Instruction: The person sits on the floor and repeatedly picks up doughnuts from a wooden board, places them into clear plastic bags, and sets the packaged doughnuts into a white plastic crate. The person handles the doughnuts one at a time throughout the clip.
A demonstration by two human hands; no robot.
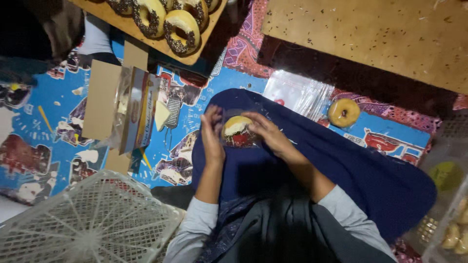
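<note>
Both hands cup a donut (237, 127) in a clear wrapper on the lap: left hand (212, 136) fingers together alongside, right hand (267, 132) fingertips pinching the film. Best done gently, topping upward.

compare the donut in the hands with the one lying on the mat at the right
The donut in the hands carries a pale topping and sits inside a clear wrapper, held between the left hand and right hand over the lap. The donut on the mat is bare, unwrapped and untouched. Both are golden rings.
</note>
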